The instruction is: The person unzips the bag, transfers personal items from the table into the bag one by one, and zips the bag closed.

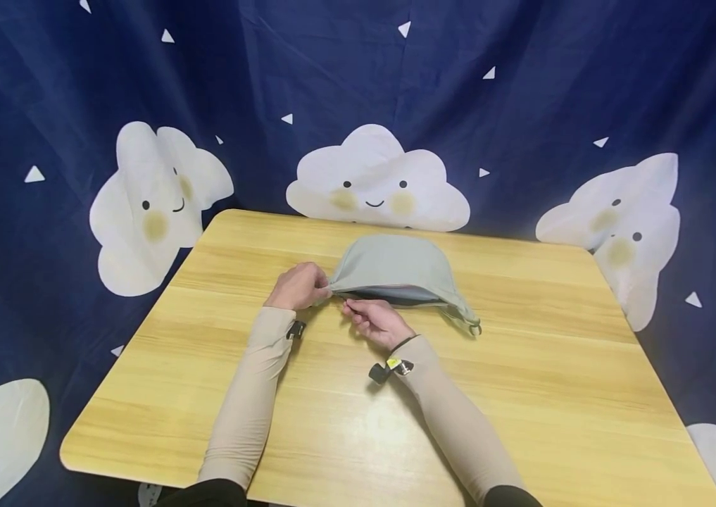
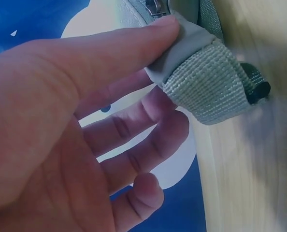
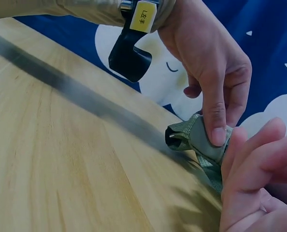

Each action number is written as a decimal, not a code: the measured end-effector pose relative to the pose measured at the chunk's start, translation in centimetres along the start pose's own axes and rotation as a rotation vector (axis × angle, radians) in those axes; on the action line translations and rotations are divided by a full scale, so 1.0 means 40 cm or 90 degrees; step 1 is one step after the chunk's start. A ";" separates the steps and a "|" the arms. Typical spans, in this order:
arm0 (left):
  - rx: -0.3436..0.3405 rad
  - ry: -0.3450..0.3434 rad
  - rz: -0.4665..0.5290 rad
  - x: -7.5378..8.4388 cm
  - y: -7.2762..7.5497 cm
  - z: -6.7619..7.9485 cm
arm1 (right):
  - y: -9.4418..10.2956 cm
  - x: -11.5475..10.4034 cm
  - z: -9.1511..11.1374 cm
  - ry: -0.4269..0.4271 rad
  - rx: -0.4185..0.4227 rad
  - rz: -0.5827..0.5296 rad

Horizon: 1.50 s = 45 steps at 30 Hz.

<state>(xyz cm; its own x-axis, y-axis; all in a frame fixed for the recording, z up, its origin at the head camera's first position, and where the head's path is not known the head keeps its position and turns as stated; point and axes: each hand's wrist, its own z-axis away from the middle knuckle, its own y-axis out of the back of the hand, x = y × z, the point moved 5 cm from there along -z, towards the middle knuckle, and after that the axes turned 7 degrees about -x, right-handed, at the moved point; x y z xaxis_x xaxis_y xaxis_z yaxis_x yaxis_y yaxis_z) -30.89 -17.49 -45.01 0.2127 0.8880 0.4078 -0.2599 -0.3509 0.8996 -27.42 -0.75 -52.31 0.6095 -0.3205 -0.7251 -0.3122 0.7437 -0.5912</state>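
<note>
A pale grey-green waist bag (image 1: 396, 260) lies on the table, its long zipped mouth gaping toward me. My left hand (image 1: 298, 285) pinches the bag's left end between thumb and fingers, beside a loop of woven webbing (image 2: 201, 82). A metal zipper slider (image 2: 155, 7) shows just past the left thumb. My right hand (image 1: 379, 322) is close to that same end, palm turned up, its thumb and forefinger pinching a small dark zipper pull at the mouth's left corner. In the right wrist view, the curled right fingers (image 3: 259, 169) hide what they hold.
The bag's right end trails a strap with a small dark buckle (image 1: 475, 328). Beneath everything is a light wooden table (image 1: 554, 394) with rounded corners. A dark blue curtain (image 1: 358, 70) with white clouds hangs right behind it. Each wrist wears a black camera mount (image 1: 379, 373).
</note>
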 end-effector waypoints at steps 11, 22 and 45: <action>0.000 0.012 -0.014 -0.001 -0.001 0.002 | 0.011 -0.006 0.009 -0.005 -0.002 -0.013; 0.009 0.008 -0.022 -0.005 0.000 -0.001 | 0.026 -0.015 0.014 0.005 0.010 0.001; 0.004 0.012 -0.013 -0.003 0.000 0.003 | 0.050 -0.027 0.030 0.007 0.017 -0.008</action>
<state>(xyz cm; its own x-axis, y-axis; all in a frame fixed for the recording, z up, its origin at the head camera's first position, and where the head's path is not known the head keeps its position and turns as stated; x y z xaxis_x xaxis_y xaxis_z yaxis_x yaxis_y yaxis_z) -30.82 -17.63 -45.04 0.1999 0.9003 0.3866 -0.2497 -0.3347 0.9086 -27.85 1.77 -52.27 0.6055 -0.3362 -0.7213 -0.2843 0.7552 -0.5906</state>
